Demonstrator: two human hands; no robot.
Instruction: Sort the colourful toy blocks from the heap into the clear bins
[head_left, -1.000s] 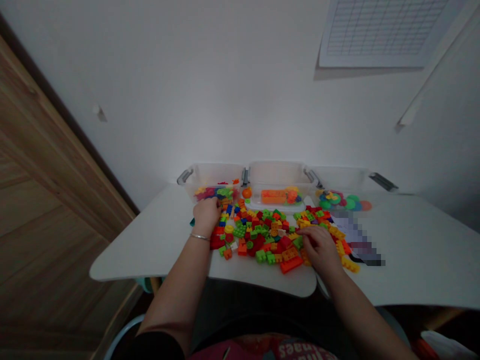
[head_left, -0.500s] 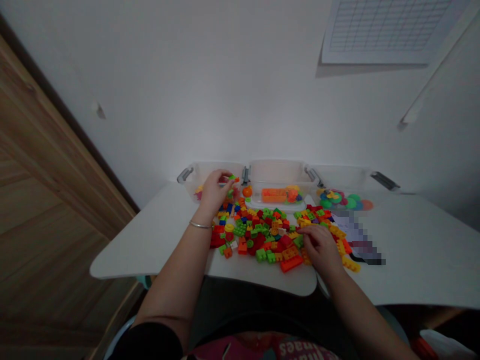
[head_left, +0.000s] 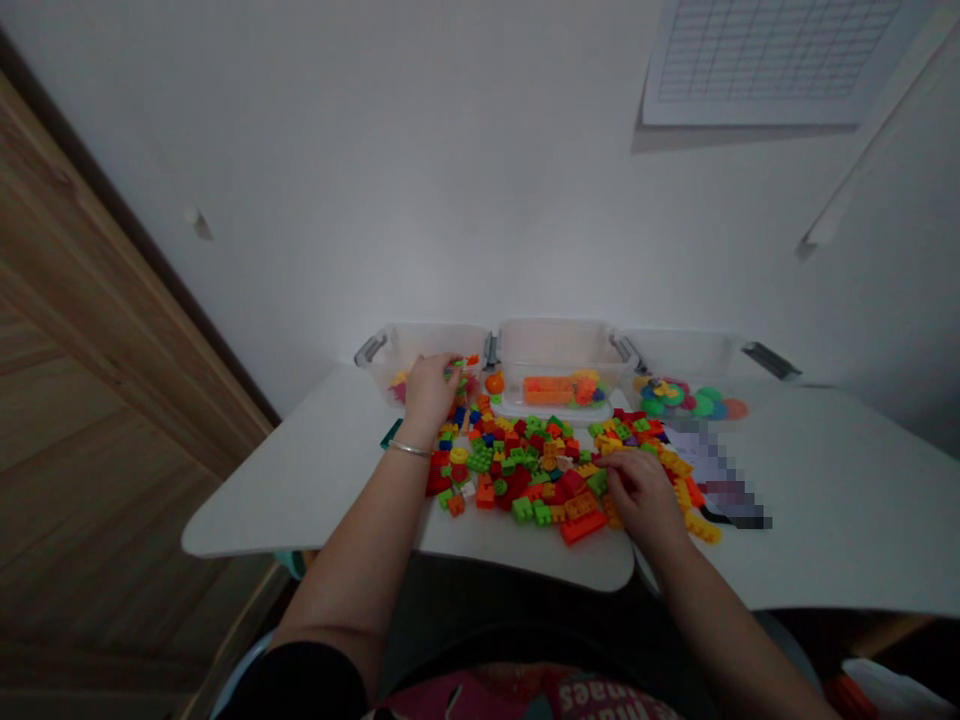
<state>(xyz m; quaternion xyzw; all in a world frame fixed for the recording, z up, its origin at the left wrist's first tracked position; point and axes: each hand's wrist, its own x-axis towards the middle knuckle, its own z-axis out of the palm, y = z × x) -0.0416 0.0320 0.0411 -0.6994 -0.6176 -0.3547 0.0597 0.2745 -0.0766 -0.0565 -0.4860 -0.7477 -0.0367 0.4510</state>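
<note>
A heap of small plastic bricks [head_left: 536, 465] in red, green, orange, yellow and blue covers the white table [head_left: 300, 480] in front of me. My left hand [head_left: 430, 392], a thin bracelet on its wrist, reaches over the front wall of the left clear bin [head_left: 397, 350], fingers curled near a green and orange piece at the rim; whether they grip it is unclear. My right hand [head_left: 642, 495] rests on the right side of the heap, fingers bent down onto the bricks.
Three clear bins line the wall: the middle bin [head_left: 556, 345] holds orange and mixed bricks, the right bin [head_left: 686, 360] holds round green and blue pieces. A pixelated patch [head_left: 716, 475] lies right of the heap. A wooden door [head_left: 90, 400] stands at the left.
My left hand lifted from the heap's left edge up to the left bin with a small piece, then sank a little at the bin's rim. My right hand barely moved.
</note>
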